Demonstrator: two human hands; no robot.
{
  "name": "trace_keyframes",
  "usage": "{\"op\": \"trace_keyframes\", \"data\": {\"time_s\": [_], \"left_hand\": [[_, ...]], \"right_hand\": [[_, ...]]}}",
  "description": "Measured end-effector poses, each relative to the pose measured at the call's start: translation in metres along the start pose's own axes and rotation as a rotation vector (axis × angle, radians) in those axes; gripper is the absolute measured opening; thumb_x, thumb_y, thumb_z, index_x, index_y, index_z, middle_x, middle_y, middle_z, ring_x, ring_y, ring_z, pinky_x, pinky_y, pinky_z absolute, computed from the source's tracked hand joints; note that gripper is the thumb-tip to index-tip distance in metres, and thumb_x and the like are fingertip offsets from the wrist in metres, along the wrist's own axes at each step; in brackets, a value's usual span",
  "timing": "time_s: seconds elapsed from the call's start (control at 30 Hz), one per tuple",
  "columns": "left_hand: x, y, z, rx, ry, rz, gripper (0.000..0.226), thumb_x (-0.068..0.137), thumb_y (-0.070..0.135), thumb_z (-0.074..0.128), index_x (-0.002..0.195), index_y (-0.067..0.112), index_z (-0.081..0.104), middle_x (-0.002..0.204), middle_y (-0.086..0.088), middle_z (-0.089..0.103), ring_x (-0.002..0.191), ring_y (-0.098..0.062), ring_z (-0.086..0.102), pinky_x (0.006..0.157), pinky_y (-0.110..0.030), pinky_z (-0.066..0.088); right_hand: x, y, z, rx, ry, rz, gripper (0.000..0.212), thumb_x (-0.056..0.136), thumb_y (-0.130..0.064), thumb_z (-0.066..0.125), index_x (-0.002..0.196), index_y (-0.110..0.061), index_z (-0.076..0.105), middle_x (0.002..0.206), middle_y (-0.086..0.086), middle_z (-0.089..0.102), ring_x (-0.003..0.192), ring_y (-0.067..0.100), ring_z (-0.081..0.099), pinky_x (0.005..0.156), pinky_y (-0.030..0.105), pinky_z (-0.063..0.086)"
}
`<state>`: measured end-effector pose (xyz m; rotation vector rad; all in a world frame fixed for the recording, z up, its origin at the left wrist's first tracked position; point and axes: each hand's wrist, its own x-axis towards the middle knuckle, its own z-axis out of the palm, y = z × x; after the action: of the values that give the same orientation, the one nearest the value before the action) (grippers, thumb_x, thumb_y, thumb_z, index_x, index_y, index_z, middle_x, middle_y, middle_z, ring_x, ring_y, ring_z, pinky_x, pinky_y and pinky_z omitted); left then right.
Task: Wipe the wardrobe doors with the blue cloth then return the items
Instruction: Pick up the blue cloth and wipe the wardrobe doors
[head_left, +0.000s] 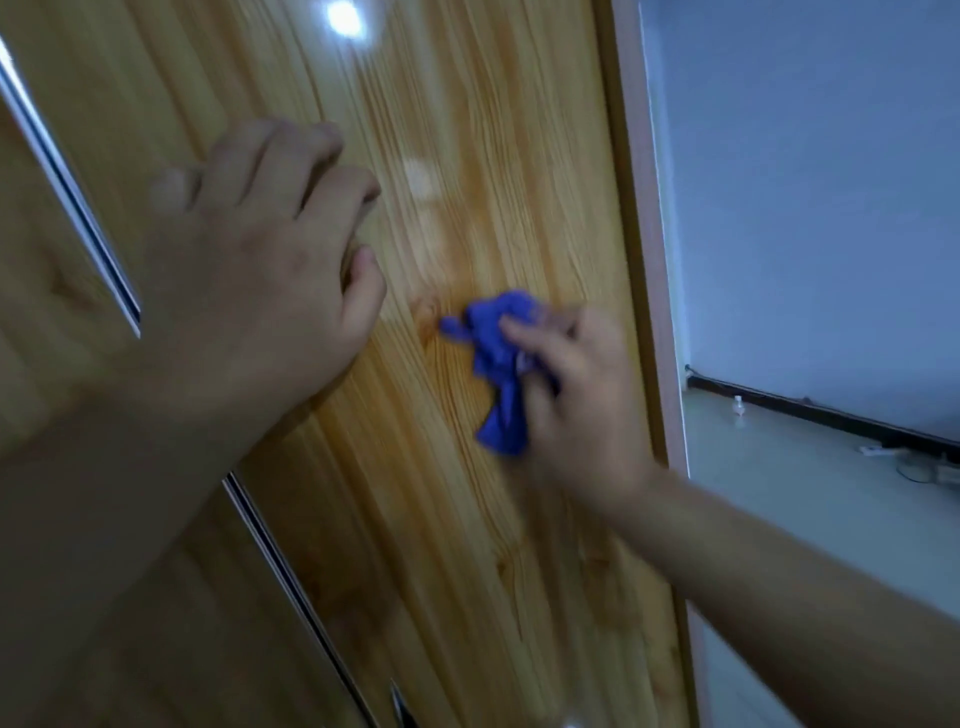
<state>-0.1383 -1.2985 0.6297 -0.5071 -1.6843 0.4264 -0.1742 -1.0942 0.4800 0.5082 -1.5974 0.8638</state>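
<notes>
While my right hand (576, 395) is bunched around the blue cloth (496, 364), the cloth shows as a crumpled wad of deep blue, one lobe poking out past my fingertips toward the left and a longer tail hanging below my thumb. It lies pressed against the wardrobe door (467, 218), low on the panel's right half, just beside a dark knot in the wood grain. My left hand (260, 260) holds nothing: its fingers are spread and loosely curled, the palm resting on the same glossy door, up and to the left of the cloth and apart from my right hand. A bright ceiling light (344, 16) reflects near the door's top. A metal strip (78, 208) runs slantwise between this door and the next, partly hidden by my left forearm. Right of the door frame (641, 208) stand a pale blue wall (805, 182), a dark skirting line (810, 410) and the floor (779, 493). Everything is somewhat motion-blurred.
</notes>
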Motion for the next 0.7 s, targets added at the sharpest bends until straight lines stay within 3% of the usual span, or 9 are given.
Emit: {"op": "trace_keyframes", "data": {"time_s": [0.07,0.1,0.13,0.17,0.27,0.37,0.47,0.53,0.7], "left_hand": [[0.001,0.000,0.000,-0.003,0.000,-0.006,0.039,0.096,0.036,0.050,0.128,0.015,0.058,0.141,-0.011,0.055,0.133,-0.037,0.048,0.096,-0.055,0.043],[0.002,0.000,0.001,-0.020,-0.003,-0.010,0.040,0.096,0.036,0.050,0.129,0.015,0.058,0.140,-0.012,0.054,0.132,-0.038,0.047,0.097,-0.056,0.045],[0.003,0.001,0.001,-0.038,-0.007,-0.012,0.040,0.096,0.035,0.049,0.129,0.015,0.057,0.140,-0.013,0.053,0.132,-0.039,0.047,0.098,-0.058,0.045],[0.002,0.002,0.002,-0.055,-0.014,-0.017,0.040,0.096,0.035,0.049,0.130,0.015,0.057,0.140,-0.013,0.052,0.133,-0.040,0.047,0.100,-0.059,0.045],[0.001,0.002,0.004,-0.080,-0.019,-0.014,0.040,0.095,0.035,0.048,0.130,0.016,0.056,0.141,-0.011,0.050,0.135,-0.039,0.046,0.103,-0.061,0.044],[0.001,0.000,0.003,-0.075,-0.038,-0.004,0.042,0.095,0.036,0.047,0.132,0.017,0.055,0.143,-0.011,0.049,0.136,-0.038,0.045,0.100,-0.060,0.044],[0.000,0.001,0.001,-0.065,-0.038,-0.015,0.043,0.095,0.036,0.047,0.132,0.017,0.056,0.143,-0.009,0.050,0.137,-0.037,0.045,0.098,-0.058,0.045],[-0.001,0.004,0.000,-0.053,-0.022,-0.017,0.042,0.094,0.036,0.048,0.131,0.017,0.057,0.143,-0.009,0.051,0.138,-0.035,0.046,0.096,-0.055,0.042],[-0.003,0.007,-0.003,-0.010,-0.031,-0.035,0.043,0.093,0.035,0.051,0.132,0.018,0.057,0.146,-0.006,0.053,0.140,-0.032,0.045,0.095,-0.053,0.038]], "right_hand": [[-0.058,-0.019,0.021,0.028,-0.218,-0.076,0.020,0.097,-0.026,0.056,0.108,-0.030,0.072,0.106,-0.012,0.066,0.103,0.000,0.061,0.096,0.013,0.047],[-0.084,-0.027,0.032,-0.009,-0.289,-0.149,0.011,0.097,-0.041,0.060,0.101,-0.039,0.070,0.107,-0.008,0.072,0.105,0.010,0.067,0.096,0.030,0.055],[-0.107,-0.031,0.039,-0.048,-0.325,-0.134,0.020,0.093,-0.056,0.063,0.096,-0.037,0.071,0.107,0.001,0.074,0.103,0.023,0.070,0.092,0.044,0.058],[-0.125,-0.036,0.042,-0.074,-0.340,-0.210,0.028,0.092,-0.058,0.064,0.098,-0.031,0.071,0.107,0.008,0.072,0.099,0.031,0.070,0.089,0.047,0.058],[-0.141,-0.034,0.036,-0.064,-0.382,-0.332,0.021,0.098,-0.023,0.067,0.118,-0.017,0.067,0.111,0.007,0.061,0.095,0.030,0.063,0.077,0.041,0.052],[-0.107,-0.004,0.010,-0.132,-0.460,-0.490,0.026,0.097,-0.027,0.065,0.122,-0.019,0.065,0.113,0.005,0.063,0.106,0.027,0.059,0.082,0.042,0.047],[-0.033,0.014,-0.018,-0.274,-0.369,-0.491,0.034,0.091,-0.032,0.071,0.122,-0.019,0.068,0.110,0.006,0.068,0.111,0.030,0.060,0.088,0.046,0.046],[0.029,0.018,-0.029,-0.336,-0.223,-0.478,0.026,0.089,-0.023,0.075,0.113,-0.016,0.076,0.103,0.009,0.071,0.104,0.035,0.065,0.082,0.048,0.047],[0.135,0.020,-0.045,-0.430,0.020,-0.443,0.022,0.096,-0.014,0.061,0.103,-0.016,0.082,0.090,0.011,0.073,0.088,0.039,0.066,0.072,0.051,0.049]]}}
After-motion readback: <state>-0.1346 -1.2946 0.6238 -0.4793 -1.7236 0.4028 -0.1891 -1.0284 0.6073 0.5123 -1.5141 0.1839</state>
